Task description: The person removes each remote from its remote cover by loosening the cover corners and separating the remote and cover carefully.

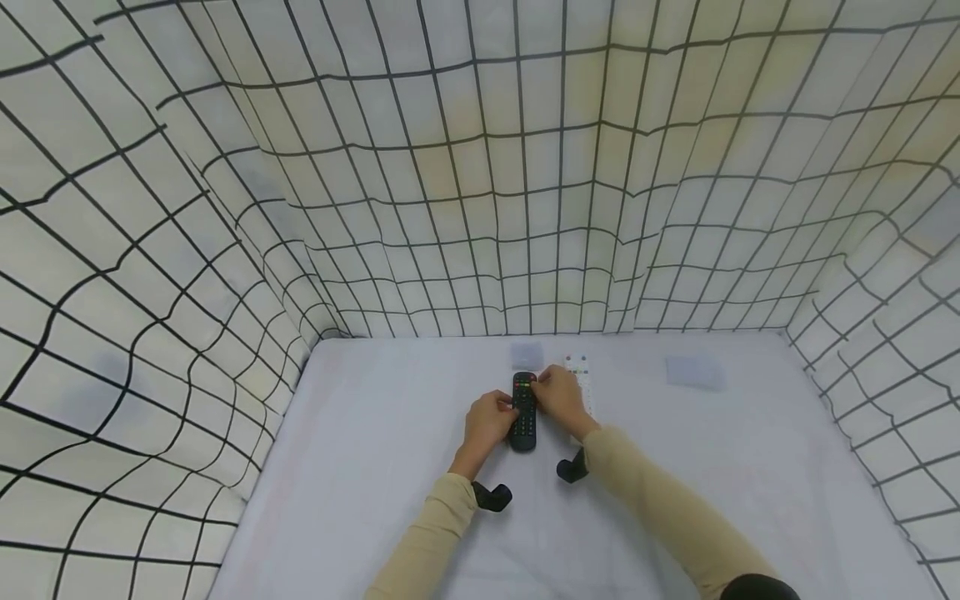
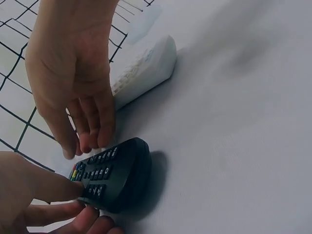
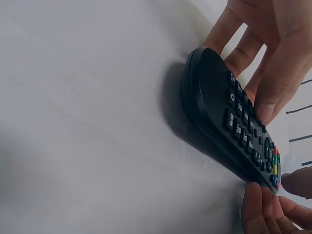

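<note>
A black remote control lies lengthwise on the white table, with coloured buttons toward its far end. My left hand holds its left edge, thumb on the keys and fingers along the side, as the right wrist view shows. At the far right edge, my right hand has its fingertips against the remote's side and its thumb close by the coloured buttons. Beside it, a white remote control lies partly hidden under the right hand and wrist. In the left wrist view, the white remote appears behind the right hand.
A small translucent sheet lies just beyond the black remote. Another pale, flat sheet is farther right. White walls with a black grid enclose the back and sides of the table.
</note>
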`<action>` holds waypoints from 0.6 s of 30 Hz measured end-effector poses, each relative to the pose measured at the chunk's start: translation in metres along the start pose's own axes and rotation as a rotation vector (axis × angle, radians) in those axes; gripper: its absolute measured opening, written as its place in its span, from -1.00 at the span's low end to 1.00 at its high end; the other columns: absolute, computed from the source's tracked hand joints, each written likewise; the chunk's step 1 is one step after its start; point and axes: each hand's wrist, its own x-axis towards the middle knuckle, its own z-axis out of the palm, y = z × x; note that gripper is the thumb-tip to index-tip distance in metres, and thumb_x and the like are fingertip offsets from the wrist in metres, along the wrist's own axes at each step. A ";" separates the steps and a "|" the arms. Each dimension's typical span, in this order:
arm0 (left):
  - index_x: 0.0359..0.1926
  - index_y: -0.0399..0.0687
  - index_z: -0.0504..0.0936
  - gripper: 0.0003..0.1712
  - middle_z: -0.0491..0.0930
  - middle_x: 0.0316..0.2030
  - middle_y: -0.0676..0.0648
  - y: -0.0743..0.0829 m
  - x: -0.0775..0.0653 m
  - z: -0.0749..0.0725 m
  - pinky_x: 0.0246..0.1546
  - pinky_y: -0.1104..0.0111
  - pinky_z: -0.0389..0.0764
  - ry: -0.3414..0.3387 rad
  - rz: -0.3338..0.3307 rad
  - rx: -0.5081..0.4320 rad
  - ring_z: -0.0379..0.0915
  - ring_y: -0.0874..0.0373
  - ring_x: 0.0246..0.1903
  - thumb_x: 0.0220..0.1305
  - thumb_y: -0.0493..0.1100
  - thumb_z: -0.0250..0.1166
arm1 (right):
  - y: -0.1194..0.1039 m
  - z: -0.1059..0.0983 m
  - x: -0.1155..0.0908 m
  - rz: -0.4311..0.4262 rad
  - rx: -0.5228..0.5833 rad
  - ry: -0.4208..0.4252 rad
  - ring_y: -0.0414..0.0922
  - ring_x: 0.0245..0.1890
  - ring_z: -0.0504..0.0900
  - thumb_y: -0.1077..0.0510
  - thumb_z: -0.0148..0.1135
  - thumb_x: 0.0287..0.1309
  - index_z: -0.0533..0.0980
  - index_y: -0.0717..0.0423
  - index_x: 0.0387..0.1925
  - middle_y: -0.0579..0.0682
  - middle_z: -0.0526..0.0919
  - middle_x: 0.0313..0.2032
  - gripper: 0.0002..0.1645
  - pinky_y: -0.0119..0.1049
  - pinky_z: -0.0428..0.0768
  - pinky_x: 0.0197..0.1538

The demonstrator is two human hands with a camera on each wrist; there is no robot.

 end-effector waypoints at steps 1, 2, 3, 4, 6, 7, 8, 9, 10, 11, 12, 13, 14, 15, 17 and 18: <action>-0.01 -0.22 0.66 -0.67 0.65 -0.31 -0.11 0.000 -0.001 -0.001 -0.54 0.35 0.55 -0.006 0.009 0.009 0.53 0.14 -0.48 0.23 -0.17 0.36 | 0.001 -0.001 -0.001 -0.008 0.002 -0.002 -0.04 -0.35 0.63 0.14 0.23 0.29 0.54 0.30 -0.11 0.17 0.67 -0.25 -0.72 -0.20 0.62 -0.26; -0.02 -0.22 0.66 -0.67 0.66 -0.32 -0.11 -0.001 -0.002 -0.002 -0.54 0.36 0.54 -0.007 0.023 0.024 0.52 0.15 -0.48 0.24 -0.16 0.36 | 0.002 -0.003 -0.002 -0.017 0.000 -0.007 -0.05 -0.36 0.64 0.14 0.23 0.29 0.54 0.29 -0.10 0.16 0.67 -0.25 -0.72 -0.21 0.63 -0.28; -0.02 -0.21 0.67 -0.68 0.66 -0.32 -0.10 -0.002 -0.002 -0.004 -0.53 0.37 0.53 -0.006 0.035 0.036 0.52 0.16 -0.48 0.24 -0.15 0.35 | 0.003 -0.004 -0.003 -0.025 -0.004 -0.008 -0.07 -0.38 0.64 0.14 0.24 0.28 0.54 0.28 -0.11 0.15 0.68 -0.26 -0.73 -0.23 0.63 -0.30; -0.03 -0.20 0.67 -0.69 0.66 -0.32 -0.09 -0.003 -0.003 -0.005 -0.53 0.38 0.53 -0.005 0.048 0.048 0.51 0.18 -0.48 0.25 -0.14 0.35 | 0.004 -0.006 -0.004 -0.034 -0.010 -0.009 -0.10 -0.41 0.64 0.14 0.24 0.28 0.55 0.27 -0.11 0.14 0.68 -0.26 -0.73 -0.25 0.62 -0.32; -0.06 -0.19 0.69 -0.71 0.67 -0.34 -0.07 -0.005 -0.005 -0.009 -0.51 0.37 0.52 -0.001 0.077 0.065 0.51 0.19 -0.48 0.26 -0.13 0.34 | 0.004 -0.010 -0.005 -0.043 -0.006 -0.013 -0.13 -0.46 0.64 0.14 0.26 0.28 0.56 0.25 -0.12 0.13 0.69 -0.26 -0.75 -0.28 0.62 -0.36; -0.07 -0.19 0.69 -0.73 0.67 -0.35 -0.07 -0.007 -0.006 -0.011 -0.50 0.37 0.52 0.003 0.094 0.071 0.51 0.18 -0.48 0.26 -0.14 0.33 | 0.005 -0.012 -0.006 -0.049 -0.005 -0.013 -0.15 -0.48 0.63 0.14 0.26 0.28 0.56 0.24 -0.12 0.12 0.69 -0.26 -0.75 -0.29 0.61 -0.37; -0.09 -0.19 0.70 -0.74 0.67 -0.35 -0.07 -0.008 -0.006 -0.014 -0.49 0.36 0.52 0.007 0.111 0.078 0.51 0.18 -0.47 0.26 -0.14 0.33 | 0.005 -0.014 -0.008 -0.054 -0.006 -0.014 -0.16 -0.49 0.63 0.14 0.27 0.28 0.56 0.24 -0.12 0.12 0.68 -0.26 -0.76 -0.30 0.61 -0.38; -0.10 -0.19 0.70 -0.75 0.67 -0.36 -0.06 -0.009 -0.007 -0.016 -0.48 0.35 0.53 0.008 0.125 0.085 0.51 0.18 -0.47 0.26 -0.15 0.33 | 0.005 -0.017 -0.009 -0.055 -0.005 -0.012 -0.16 -0.49 0.63 0.14 0.27 0.27 0.57 0.23 -0.13 0.12 0.68 -0.25 -0.76 -0.30 0.61 -0.38; -0.11 -0.18 0.71 -0.75 0.66 -0.37 -0.06 -0.010 -0.008 -0.018 -0.47 0.34 0.53 0.009 0.138 0.098 0.51 0.17 -0.46 0.26 -0.15 0.32 | 0.007 -0.020 -0.011 -0.056 -0.006 -0.014 -0.17 -0.49 0.62 0.14 0.27 0.28 0.57 0.22 -0.13 0.11 0.67 -0.25 -0.77 -0.30 0.61 -0.38; -0.12 -0.18 0.71 -0.76 0.66 -0.37 -0.05 -0.011 -0.009 -0.020 -0.46 0.33 0.53 0.012 0.151 0.113 0.52 0.17 -0.46 0.26 -0.15 0.32 | 0.008 -0.023 -0.013 -0.056 -0.009 -0.016 -0.17 -0.48 0.62 0.14 0.27 0.28 0.57 0.22 -0.13 0.11 0.67 -0.24 -0.77 -0.30 0.61 -0.38; -0.13 -0.17 0.72 -0.78 0.66 -0.38 -0.05 -0.012 -0.010 -0.022 -0.45 0.33 0.53 0.015 0.162 0.128 0.51 0.17 -0.45 0.26 -0.15 0.32 | 0.010 -0.026 -0.015 -0.054 -0.009 -0.018 -0.16 -0.47 0.63 0.13 0.27 0.29 0.57 0.21 -0.13 0.11 0.67 -0.24 -0.77 -0.29 0.61 -0.37; -0.14 -0.15 0.72 -0.79 0.66 -0.38 -0.04 -0.013 -0.011 -0.024 -0.44 0.32 0.53 0.017 0.168 0.143 0.51 0.16 -0.45 0.27 -0.15 0.32 | 0.012 -0.029 -0.017 -0.052 -0.014 -0.021 -0.16 -0.46 0.63 0.13 0.27 0.29 0.57 0.21 -0.12 0.11 0.66 -0.24 -0.77 -0.28 0.62 -0.36; -0.15 -0.12 0.72 -0.80 0.66 -0.38 -0.02 -0.015 -0.012 -0.026 -0.43 0.32 0.52 0.020 0.174 0.158 0.51 0.17 -0.44 0.27 -0.14 0.32 | 0.014 -0.033 -0.019 -0.050 -0.021 -0.022 -0.15 -0.44 0.63 0.12 0.28 0.29 0.57 0.20 -0.12 0.10 0.66 -0.23 -0.77 -0.27 0.62 -0.34; -0.15 -0.10 0.72 -0.81 0.65 -0.38 -0.01 -0.016 -0.013 -0.028 -0.42 0.32 0.52 0.024 0.179 0.173 0.51 0.18 -0.44 0.27 -0.13 0.33 | 0.017 -0.037 -0.020 -0.048 -0.036 -0.020 -0.14 -0.42 0.63 0.11 0.28 0.29 0.57 0.18 -0.12 0.09 0.66 -0.23 -0.77 -0.26 0.62 -0.31; -0.16 -0.08 0.72 -0.83 0.64 -0.39 0.00 -0.019 -0.014 -0.033 -0.42 0.31 0.51 0.031 0.186 0.194 0.49 0.17 -0.44 0.28 -0.13 0.33 | 0.023 -0.044 -0.023 -0.054 -0.070 -0.017 -0.11 -0.36 0.63 0.11 0.28 0.29 0.58 0.17 -0.12 0.08 0.67 -0.23 -0.77 -0.22 0.62 -0.25; -0.16 -0.07 0.72 -0.84 0.64 -0.39 0.00 -0.021 -0.015 -0.036 -0.42 0.31 0.50 0.035 0.190 0.206 0.48 0.18 -0.44 0.28 -0.13 0.33 | 0.025 -0.048 -0.025 -0.061 -0.084 -0.015 -0.09 -0.33 0.63 0.11 0.28 0.28 0.58 0.18 -0.12 0.09 0.67 -0.22 -0.77 -0.18 0.62 -0.21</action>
